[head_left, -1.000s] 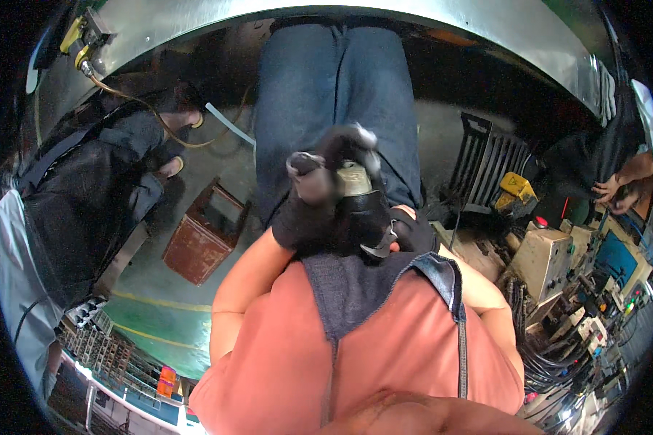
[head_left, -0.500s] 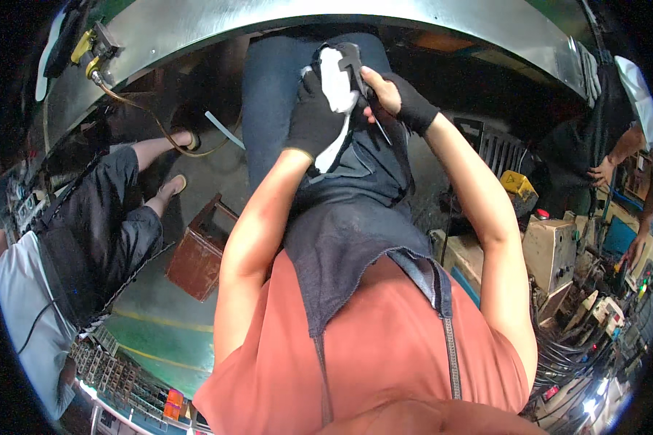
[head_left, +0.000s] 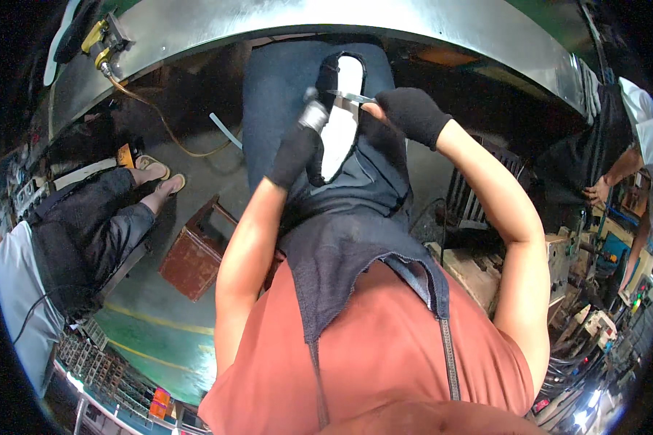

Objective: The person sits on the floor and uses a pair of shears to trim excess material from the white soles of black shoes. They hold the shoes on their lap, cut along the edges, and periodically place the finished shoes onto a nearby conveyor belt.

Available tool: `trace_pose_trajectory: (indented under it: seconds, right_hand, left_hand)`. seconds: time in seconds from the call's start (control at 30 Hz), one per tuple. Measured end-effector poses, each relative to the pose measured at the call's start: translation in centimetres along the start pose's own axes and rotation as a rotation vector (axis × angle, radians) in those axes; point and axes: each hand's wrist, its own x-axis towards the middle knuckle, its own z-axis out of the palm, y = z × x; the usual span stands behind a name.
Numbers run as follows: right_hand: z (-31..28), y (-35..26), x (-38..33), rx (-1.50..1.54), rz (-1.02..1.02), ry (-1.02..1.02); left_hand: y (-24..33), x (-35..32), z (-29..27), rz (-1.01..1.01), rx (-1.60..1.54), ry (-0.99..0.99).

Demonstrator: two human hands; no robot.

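A dark shoe-shaped piece with a white, sole-shaped face (head_left: 341, 141) lies lengthwise on my dark apron (head_left: 276, 94), over my thighs. My right hand (head_left: 408, 114), in a black fingerless glove, is closed on a thin metal blade-like tool (head_left: 352, 96). The tool reaches leftward across the upper half of the white face. My left hand (head_left: 301, 141), also in a black glove, is at the left edge of the piece. Something silvery (head_left: 313, 116) shows around its fingers. Those fingers are smeared by motion, so their grip is unclear.
A metal bench edge (head_left: 283, 16) curves across the front, with a yellow air-hose tool (head_left: 98, 43) at its left. A brown stool (head_left: 190, 261) stands left of me. Another person (head_left: 72, 254) sits at far left; someone's hand (head_left: 598, 190) shows at right. Machinery (head_left: 559, 264) crowds the right.
The white face, earlier partly covered and bent between my hands, now lies flat and fully in view. My right hand has turned, bringing the tool across it. The person at left has shifted their feet.
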Motion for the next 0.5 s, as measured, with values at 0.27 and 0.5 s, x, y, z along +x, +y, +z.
trace_pose_trajectory:
  seconds: [0.27,0.5]
  right_hand:
    - [-8.2,2.1,-2.2,0.051,0.054,-0.36]
    - [-4.2,-4.8,-3.1,0.411,-0.153,0.342]
  left_hand:
    - [0.8,3.7,4.6,0.657,1.223,0.399]
    - [0.0,3.8,0.9,0.805,1.398,0.13]
